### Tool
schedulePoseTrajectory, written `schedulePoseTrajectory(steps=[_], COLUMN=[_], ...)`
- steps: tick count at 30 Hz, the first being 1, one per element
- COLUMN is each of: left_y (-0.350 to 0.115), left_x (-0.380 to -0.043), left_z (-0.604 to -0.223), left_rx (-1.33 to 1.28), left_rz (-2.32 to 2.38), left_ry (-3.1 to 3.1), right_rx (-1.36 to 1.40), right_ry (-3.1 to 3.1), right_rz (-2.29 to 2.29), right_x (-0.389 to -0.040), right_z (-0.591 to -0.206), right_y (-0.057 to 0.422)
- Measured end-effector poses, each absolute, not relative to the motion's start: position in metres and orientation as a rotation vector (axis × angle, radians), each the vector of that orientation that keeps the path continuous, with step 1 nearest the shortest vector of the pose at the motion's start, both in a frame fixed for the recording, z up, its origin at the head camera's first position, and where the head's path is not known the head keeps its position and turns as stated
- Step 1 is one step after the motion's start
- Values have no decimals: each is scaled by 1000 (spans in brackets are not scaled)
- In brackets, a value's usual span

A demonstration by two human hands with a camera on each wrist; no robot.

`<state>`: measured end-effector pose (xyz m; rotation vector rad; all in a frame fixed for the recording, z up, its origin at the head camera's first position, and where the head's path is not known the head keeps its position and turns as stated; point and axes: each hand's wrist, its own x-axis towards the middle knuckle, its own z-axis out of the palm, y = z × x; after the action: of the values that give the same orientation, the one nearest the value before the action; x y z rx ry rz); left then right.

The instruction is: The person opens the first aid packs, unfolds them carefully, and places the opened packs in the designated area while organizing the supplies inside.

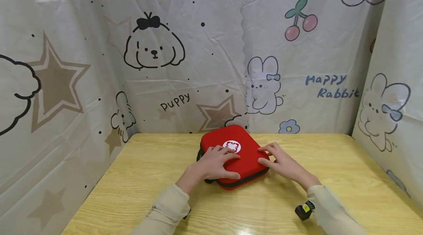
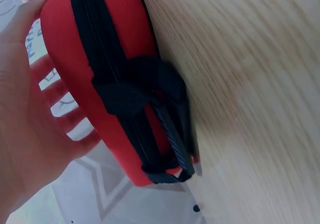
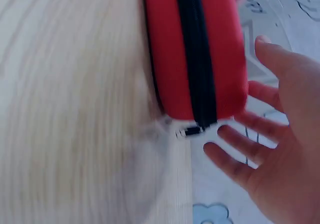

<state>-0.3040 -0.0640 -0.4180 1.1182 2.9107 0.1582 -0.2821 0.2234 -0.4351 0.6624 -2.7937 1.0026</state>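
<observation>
A red zippered first-aid case (image 1: 246,159) with a round white emblem (image 1: 232,147) lies flat on the table. My left hand (image 1: 216,163) rests over its top, fingers spread and thumb apart. Beneath that hand, in the left wrist view, the black carry handle (image 2: 172,134) sticks out from the zipped side. My right hand (image 1: 277,159) is at the case's right edge, fingers bent slightly and fingertips right at the red shell. In the right wrist view the zipper pull (image 3: 192,131) hangs at the corner, close to the right fingers (image 3: 232,161).
The light wood table (image 1: 148,161) extends around the case on all sides. A pale printed curtain (image 1: 211,62) with puppies, rabbits and stars closes off the back and both sides. A small black device (image 1: 304,211) sits at the right wrist.
</observation>
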Motion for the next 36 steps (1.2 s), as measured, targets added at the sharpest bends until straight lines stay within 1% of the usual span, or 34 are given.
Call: schedulePoseTrajectory(steps=[6, 14, 25, 31, 36], left_y=[-61, -62, -62, -61, -62], left_x=[-303, -305, -304, -304, -304], left_z=[-416, -416, -418, -419, -419], left_rx=[1081, 1072, 1081, 1084, 1072], left_rz=[209, 226, 232, 232, 229], left_ry=[2905, 2898, 2911, 2911, 2910], right_rx=[687, 708, 660, 583, 617], right_ry=[-2729, -2785, -2801, -2777, -2753], right_rz=[1037, 1061, 1123, 1121, 1123], right_x=[-288, -306, -321, -320, -317], right_z=[-435, -446, -464, -469, -469], right_y=[249, 265, 259, 256, 259])
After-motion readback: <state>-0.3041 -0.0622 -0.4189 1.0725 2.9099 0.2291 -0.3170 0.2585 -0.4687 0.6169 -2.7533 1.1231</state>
